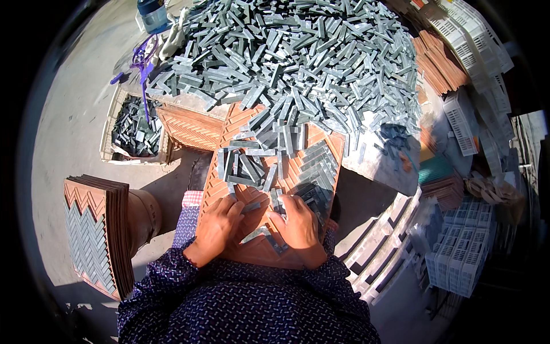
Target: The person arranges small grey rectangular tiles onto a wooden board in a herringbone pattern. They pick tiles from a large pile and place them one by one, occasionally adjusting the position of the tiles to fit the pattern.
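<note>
The left hand (217,226) is pressing flat, fingers spread, on the lower left of the grooved orange tray (220,182), which is lying on the table (378,163) directly before the person. The right hand (299,225) is resting beside it, fingertips closing on a grey strip tile (259,233); whether it is fully pinched cannot be told. The two hands are working slightly apart. For a clean fit, each tile should be seated fully in its slanted groove, flush with its neighbours. The strip's long axis is running diagonally, rising toward the right. The loose tile heap (298,51) is lying beyond.
</note>
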The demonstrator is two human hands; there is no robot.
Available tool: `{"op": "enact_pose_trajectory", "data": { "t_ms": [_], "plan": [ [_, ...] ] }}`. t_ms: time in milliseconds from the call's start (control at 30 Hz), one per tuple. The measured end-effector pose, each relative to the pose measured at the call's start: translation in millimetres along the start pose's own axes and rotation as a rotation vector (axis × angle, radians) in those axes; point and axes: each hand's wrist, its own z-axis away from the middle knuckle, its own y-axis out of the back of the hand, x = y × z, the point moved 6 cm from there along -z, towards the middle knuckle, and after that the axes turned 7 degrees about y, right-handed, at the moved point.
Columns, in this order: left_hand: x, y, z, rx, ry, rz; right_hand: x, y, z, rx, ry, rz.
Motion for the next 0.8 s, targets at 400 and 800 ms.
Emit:
{"op": "enact_pose_trajectory", "data": {
  "t_ms": [400, 800],
  "plan": [
    [-1.2, -7.6, 22.6, -0.157, 0.038, 0.226, 7.4, -11.4, 49.4, -0.189, -0.201, -0.123],
    [9.4, -12.9, 28.2, -0.202, 0.053, 0.179, 1.8, -15.5, 51.0, -0.098, -0.099, -0.158]
  ]
}}
